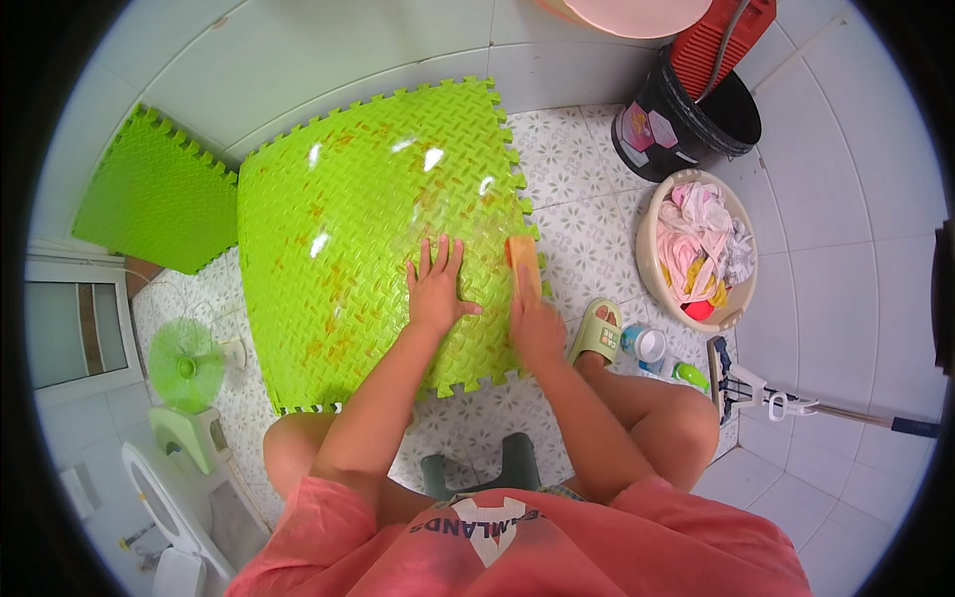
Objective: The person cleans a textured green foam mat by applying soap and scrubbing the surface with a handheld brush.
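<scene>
A green interlocking foam mat point(373, 224) with a raised tread pattern spreads before me, toothed along its edges. Orange-brown stains and shiny wet patches mark its surface. My left hand point(436, 287) lies flat near the mat's middle, fingers spread and holding nothing. In my right hand point(536, 332) is a scrubbing brush point(525, 265) with a yellowish back, placed at the mat's right edge. A bit of orange-red shows on the brush's left side; its bristles are mostly hidden. The right hand looks slightly blurred.
Right of the mat stand a basin of clothes point(649, 261), a black bucket point(649, 149) holding a red washboard point(701, 56), a white tub point(642, 343) and a squeegee mop point(791, 403). At left are another green mat point(160, 194), a green fan point(186, 366) and a toilet point(168, 485).
</scene>
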Demonstrator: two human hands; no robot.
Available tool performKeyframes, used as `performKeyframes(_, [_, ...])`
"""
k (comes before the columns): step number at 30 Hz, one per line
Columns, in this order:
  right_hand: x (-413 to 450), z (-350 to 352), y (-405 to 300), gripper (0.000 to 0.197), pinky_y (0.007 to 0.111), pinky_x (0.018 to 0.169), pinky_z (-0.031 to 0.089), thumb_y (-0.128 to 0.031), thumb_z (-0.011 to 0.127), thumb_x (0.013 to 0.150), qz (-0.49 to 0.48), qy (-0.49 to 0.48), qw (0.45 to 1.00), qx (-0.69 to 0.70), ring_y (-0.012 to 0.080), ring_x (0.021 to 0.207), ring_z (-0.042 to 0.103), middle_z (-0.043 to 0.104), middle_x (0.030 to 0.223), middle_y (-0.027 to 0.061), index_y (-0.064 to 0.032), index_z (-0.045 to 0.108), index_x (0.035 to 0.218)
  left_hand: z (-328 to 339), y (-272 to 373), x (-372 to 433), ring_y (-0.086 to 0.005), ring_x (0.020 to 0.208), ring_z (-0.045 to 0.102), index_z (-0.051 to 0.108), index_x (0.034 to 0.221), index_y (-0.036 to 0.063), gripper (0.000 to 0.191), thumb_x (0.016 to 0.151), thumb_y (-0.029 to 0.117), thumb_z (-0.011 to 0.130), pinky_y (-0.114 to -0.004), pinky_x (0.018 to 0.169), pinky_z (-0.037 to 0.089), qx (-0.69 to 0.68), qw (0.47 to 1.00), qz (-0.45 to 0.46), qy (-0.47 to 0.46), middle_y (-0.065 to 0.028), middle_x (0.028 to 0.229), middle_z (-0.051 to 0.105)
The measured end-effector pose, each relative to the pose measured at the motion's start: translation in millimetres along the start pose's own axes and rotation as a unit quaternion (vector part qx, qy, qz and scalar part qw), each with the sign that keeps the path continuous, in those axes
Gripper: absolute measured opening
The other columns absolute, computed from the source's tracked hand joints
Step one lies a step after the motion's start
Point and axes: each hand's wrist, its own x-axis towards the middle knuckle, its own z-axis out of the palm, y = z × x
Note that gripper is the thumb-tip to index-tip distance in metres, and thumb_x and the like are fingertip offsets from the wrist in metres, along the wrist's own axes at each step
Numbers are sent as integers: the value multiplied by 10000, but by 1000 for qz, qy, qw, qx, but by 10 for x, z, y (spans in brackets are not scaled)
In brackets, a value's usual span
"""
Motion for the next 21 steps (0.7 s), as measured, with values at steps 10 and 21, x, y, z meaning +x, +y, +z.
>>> performKeyframes(10, [62,47,306,506,476,588,475,-342,421,919,11,9,998,68,384,634,594,603,704,200,-269,285,1401,-21,21,42,-295,1390,106,199,1441,176,1127,531,387,828,-521,1103,131,15,1000,-2,-8,-57,1499,183])
performKeyframes(21, [394,-16,396,542,490,563,451,-262,463,904,-16,111,985,135,400,604,572,596,703,220,-230,269,1408,32,229,157,-302,1389,108,200,1440,173,1132,523,364,837,-534,1091,154,24,1000,-5,-14,-64,1499,181])
